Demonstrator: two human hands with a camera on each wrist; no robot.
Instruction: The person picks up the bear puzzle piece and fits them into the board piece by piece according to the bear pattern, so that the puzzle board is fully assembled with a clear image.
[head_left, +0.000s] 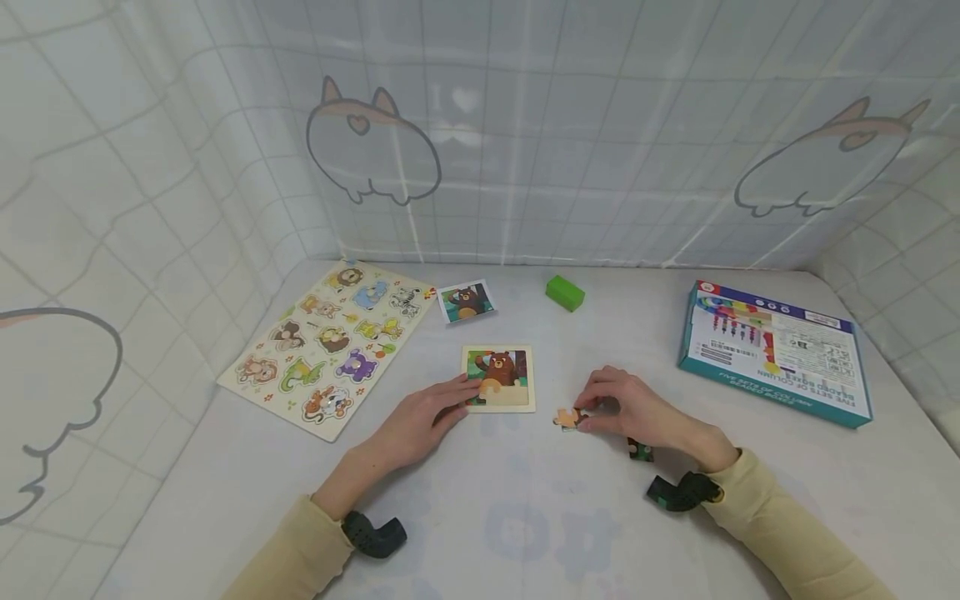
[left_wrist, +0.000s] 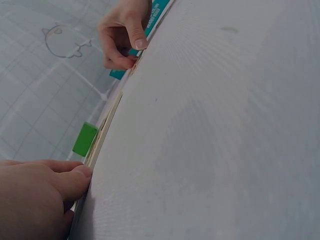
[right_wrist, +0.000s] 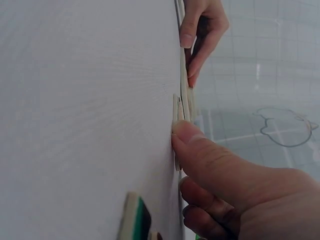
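Note:
A small square wooden bear puzzle (head_left: pixel 532 379) lies in the middle of the table, part of its tray showing bare wood at the lower right. My left hand (head_left: pixel 415 421) rests its fingertips on the tray's left side, fingers fairly straight. To the right of the tray, my right hand (head_left: pixel 637 408) pinches an orange-and-brown jigsaw piece (head_left: pixel 566 417) between thumb and fingers, low over the table. Another piece edge seems to lie under or against it; the overlap is hard to make out. A dark green-and-brown jigsaw piece (head_left: pixel 641 451) lies below my right palm, partly covered by it.
A picture card of the bear (head_left: pixel 467 302) and a green block (head_left: pixel 565 293) lie behind the tray. On the left is a wooden animal puzzle board (head_left: pixel 330 346). A flat toy box (head_left: pixel 776 354) occupies the right side. Patterned white walls rise at the back and sides.

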